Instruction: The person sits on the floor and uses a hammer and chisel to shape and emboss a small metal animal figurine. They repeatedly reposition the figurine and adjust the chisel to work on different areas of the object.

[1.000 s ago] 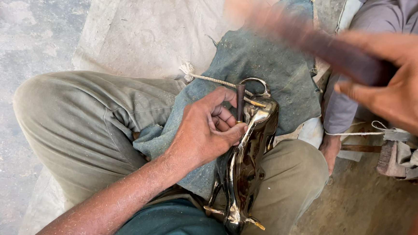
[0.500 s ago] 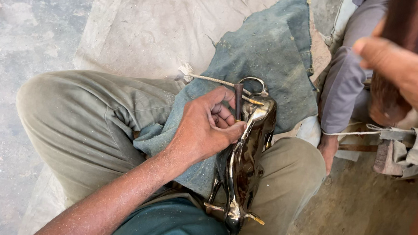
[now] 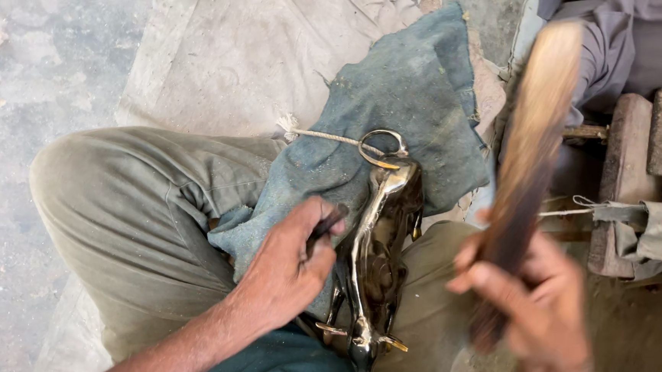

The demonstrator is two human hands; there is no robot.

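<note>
Head view: blurred right hand [image 3: 542, 315] grips a motion-smeared wooden stick [image 3: 533, 166].

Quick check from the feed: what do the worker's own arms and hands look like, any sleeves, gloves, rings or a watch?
Both hands are bare, with no gloves. The left hand shows no ring, and the left forearm is uncovered with no sleeve or watch in view. The right hand is motion-blurred, so rings cannot be told there; its wrist runs out of frame. Dust marks the left knuckles.

wooden mallet [image 3: 533, 166] swung lower, left hand [image 3: 290, 269] shifted down
</note>
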